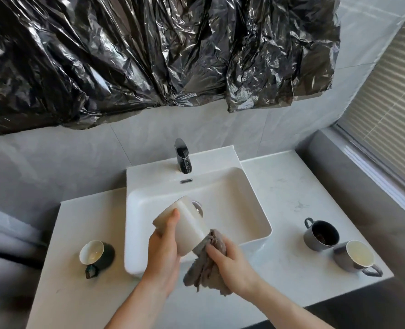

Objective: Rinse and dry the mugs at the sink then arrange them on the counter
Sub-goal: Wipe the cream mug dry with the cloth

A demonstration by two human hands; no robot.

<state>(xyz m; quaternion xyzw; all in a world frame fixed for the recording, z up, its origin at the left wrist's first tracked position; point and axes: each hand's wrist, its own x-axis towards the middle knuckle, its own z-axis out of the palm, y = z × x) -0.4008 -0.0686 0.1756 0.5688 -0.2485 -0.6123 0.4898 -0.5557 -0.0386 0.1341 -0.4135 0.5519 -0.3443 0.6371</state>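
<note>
Your left hand (163,252) is gripping the white mug (184,226) over the sink (244,198) | your right hand (230,262) is clutching the grey cloth (203,269) at the mug's 5 o'clock, touching its rim.

You see white mug (187,229): smooth, satin ceramic look. Grey cloth (208,264): soft, napped, matt. Sink (249,210): glossy white, smooth. Faucet (183,156): polished black, mirror-like. Counter (279,186): smooth, pale, marbled. Black plastic sheet (149,51): crinkled, shiny. Wall tiles (54,157): matt grey.
</note>
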